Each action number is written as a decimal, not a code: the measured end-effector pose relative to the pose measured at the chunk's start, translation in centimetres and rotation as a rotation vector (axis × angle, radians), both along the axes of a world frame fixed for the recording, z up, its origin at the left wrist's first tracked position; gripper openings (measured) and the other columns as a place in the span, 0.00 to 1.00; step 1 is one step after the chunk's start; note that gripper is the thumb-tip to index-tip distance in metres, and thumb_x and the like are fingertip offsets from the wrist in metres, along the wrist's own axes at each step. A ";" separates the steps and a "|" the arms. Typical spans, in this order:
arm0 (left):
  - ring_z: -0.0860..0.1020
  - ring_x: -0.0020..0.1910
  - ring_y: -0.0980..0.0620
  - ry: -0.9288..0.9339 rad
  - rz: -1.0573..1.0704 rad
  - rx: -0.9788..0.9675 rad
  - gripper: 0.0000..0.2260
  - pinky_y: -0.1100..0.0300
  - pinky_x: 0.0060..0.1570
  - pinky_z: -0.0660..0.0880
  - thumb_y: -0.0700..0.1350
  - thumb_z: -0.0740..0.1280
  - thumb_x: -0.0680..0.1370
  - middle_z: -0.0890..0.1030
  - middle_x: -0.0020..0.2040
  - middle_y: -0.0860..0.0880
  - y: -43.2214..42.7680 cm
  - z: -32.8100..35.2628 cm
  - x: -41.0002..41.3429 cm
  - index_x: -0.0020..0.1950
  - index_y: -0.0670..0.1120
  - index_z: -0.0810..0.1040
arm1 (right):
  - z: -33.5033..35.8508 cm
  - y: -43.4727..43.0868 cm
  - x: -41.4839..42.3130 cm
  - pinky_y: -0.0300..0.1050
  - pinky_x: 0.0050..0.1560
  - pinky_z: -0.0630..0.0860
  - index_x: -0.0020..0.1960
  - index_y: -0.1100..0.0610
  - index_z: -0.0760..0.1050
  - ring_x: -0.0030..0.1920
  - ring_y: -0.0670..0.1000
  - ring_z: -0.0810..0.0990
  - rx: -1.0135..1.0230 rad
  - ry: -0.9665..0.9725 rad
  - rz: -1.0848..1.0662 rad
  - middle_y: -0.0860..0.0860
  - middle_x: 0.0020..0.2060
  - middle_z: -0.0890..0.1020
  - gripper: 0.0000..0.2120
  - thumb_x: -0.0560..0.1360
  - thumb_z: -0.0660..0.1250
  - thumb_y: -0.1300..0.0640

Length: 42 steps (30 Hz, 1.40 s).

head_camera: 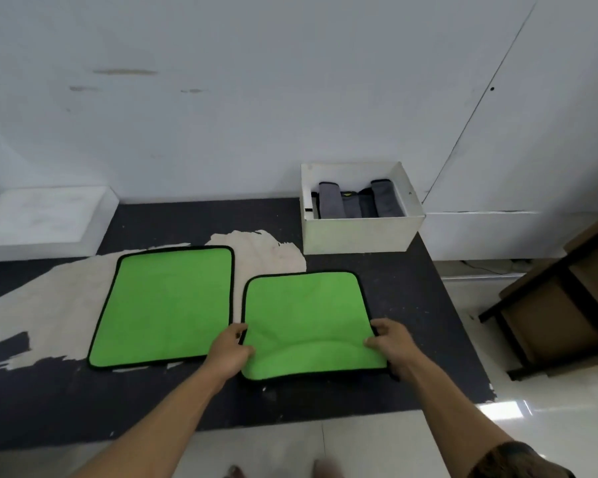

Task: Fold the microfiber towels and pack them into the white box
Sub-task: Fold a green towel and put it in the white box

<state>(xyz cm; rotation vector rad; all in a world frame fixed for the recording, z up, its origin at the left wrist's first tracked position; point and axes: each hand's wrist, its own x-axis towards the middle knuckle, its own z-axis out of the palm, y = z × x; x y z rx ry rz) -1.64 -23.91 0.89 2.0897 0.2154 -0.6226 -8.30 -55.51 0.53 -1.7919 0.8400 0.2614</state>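
**Both hands on the near green towel**

Left hand (230,346) pinches the left edge of the near green towel (308,315), and right hand (390,343) pinches its right edge, fingers curled on the black trim. The towel's near part bulges up; the rest lies flat on the dark surface (428,322). A second green towel (166,305) lies flat just to its left, over a worn beige patch (49,305). Farther back, by the wall, the white box (359,232) holds grey folded towels (356,201) standing side by side.

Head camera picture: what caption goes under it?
Left hand and right hand pinch the right green towel; grey towels sit in the white box.
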 end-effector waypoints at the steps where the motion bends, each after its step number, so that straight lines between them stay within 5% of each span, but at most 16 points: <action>1: 0.77 0.57 0.48 0.016 0.024 0.027 0.25 0.57 0.56 0.75 0.35 0.70 0.72 0.77 0.64 0.44 -0.2 -1.0 -0.8 0.69 0.43 0.71 | -0.8 -0.1 -0.4 0.48 0.52 0.79 0.62 0.62 0.76 0.47 0.53 0.80 -0.070 0.047 0.057 0.58 0.55 0.81 0.21 0.69 0.72 0.70; 4: 0.78 0.55 0.46 0.019 0.129 0.080 0.26 0.57 0.53 0.74 0.40 0.73 0.73 0.78 0.63 0.43 -0.8 -2.5 -2.4 0.69 0.43 0.71 | -1.7 -0.4 -1.0 0.41 0.46 0.73 0.64 0.55 0.75 0.48 0.53 0.78 -0.255 0.107 0.222 0.56 0.58 0.77 0.24 0.69 0.75 0.63; 9: 0.76 0.51 0.49 -0.015 0.219 0.129 0.25 0.59 0.49 0.72 0.35 0.70 0.71 0.78 0.59 0.44 -1.5 -3.0 -3.8 0.67 0.45 0.71 | -1.8 -0.8 -1.6 0.40 0.39 0.70 0.62 0.53 0.76 0.44 0.56 0.79 -0.330 0.117 0.235 0.59 0.58 0.76 0.23 0.70 0.65 0.69; 14: 0.77 0.47 0.49 -0.100 0.324 0.126 0.22 0.59 0.42 0.73 0.37 0.70 0.73 0.78 0.57 0.45 -2.0 -2.5 -4.2 0.66 0.48 0.70 | -0.8 -1.7 -1.5 0.44 0.47 0.75 0.59 0.53 0.77 0.47 0.54 0.78 -0.397 0.032 0.142 0.57 0.59 0.76 0.22 0.70 0.62 0.71; 17: 0.78 0.52 0.47 0.083 0.260 0.057 0.26 0.55 0.48 0.77 0.41 0.75 0.71 0.77 0.56 0.47 -2.5 -2.8 -4.8 0.66 0.49 0.68 | -0.7 -2.1 -2.7 0.43 0.44 0.71 0.60 0.53 0.76 0.42 0.53 0.75 -0.434 0.110 0.194 0.57 0.60 0.72 0.20 0.72 0.64 0.68; 20: 0.79 0.50 0.47 0.206 0.238 0.044 0.28 0.56 0.36 0.80 0.35 0.74 0.70 0.77 0.55 0.46 -3.0 -3.2 -5.4 0.67 0.46 0.67 | -0.7 -2.4 -3.8 0.42 0.45 0.70 0.60 0.53 0.75 0.44 0.56 0.77 -0.451 0.203 0.230 0.58 0.62 0.69 0.17 0.73 0.67 0.65; 24: 0.75 0.40 0.54 0.026 0.269 0.222 0.25 0.62 0.33 0.70 0.34 0.71 0.70 0.77 0.45 0.49 -3.8 -3.3 -5.6 0.65 0.44 0.69 | -0.4 -2.8 -4.4 0.44 0.46 0.71 0.58 0.56 0.74 0.49 0.59 0.78 -0.478 0.236 0.233 0.59 0.62 0.69 0.15 0.74 0.65 0.66; 28: 0.75 0.44 0.48 -0.071 0.275 0.333 0.21 0.56 0.40 0.70 0.35 0.70 0.71 0.78 0.51 0.44 -4.6 -3.0 -6.0 0.62 0.43 0.69 | -0.4 -2.9 -4.9 0.48 0.46 0.74 0.59 0.59 0.72 0.52 0.62 0.78 -0.584 0.261 0.268 0.60 0.62 0.68 0.14 0.74 0.64 0.65; 32: 0.76 0.48 0.43 -0.053 0.254 0.383 0.22 0.53 0.46 0.73 0.39 0.70 0.72 0.77 0.53 0.43 -4.5 -3.0 -6.4 0.64 0.44 0.68 | -0.8 -1.9 -4.1 0.55 0.60 0.74 0.66 0.56 0.67 0.63 0.61 0.69 -0.786 0.102 0.443 0.59 0.65 0.67 0.22 0.75 0.67 0.53; 35: 0.78 0.49 0.41 -0.020 0.237 0.402 0.23 0.50 0.50 0.75 0.39 0.70 0.73 0.79 0.51 0.43 -4.5 -3.1 -6.6 0.65 0.44 0.67 | -1.3 -0.8 -2.5 0.64 0.70 0.60 0.74 0.49 0.59 0.74 0.60 0.58 -0.772 0.024 0.629 0.56 0.76 0.58 0.34 0.75 0.65 0.38; 38: 0.77 0.46 0.43 -0.027 0.220 0.392 0.21 0.50 0.48 0.76 0.38 0.69 0.74 0.79 0.49 0.43 -4.7 -2.9 -6.6 0.65 0.43 0.67 | -2.3 -0.4 -1.0 0.70 0.72 0.47 0.79 0.44 0.46 0.78 0.59 0.44 -0.745 0.092 0.833 0.54 0.79 0.44 0.40 0.75 0.60 0.32; 42: 0.76 0.52 0.41 -0.090 0.185 0.393 0.22 0.49 0.51 0.74 0.37 0.69 0.74 0.77 0.56 0.40 -4.3 -2.7 -6.5 0.66 0.42 0.67 | -3.4 -0.5 -1.2 0.75 0.70 0.44 0.79 0.44 0.35 0.77 0.59 0.34 -0.808 0.197 0.952 0.54 0.78 0.33 0.45 0.75 0.59 0.31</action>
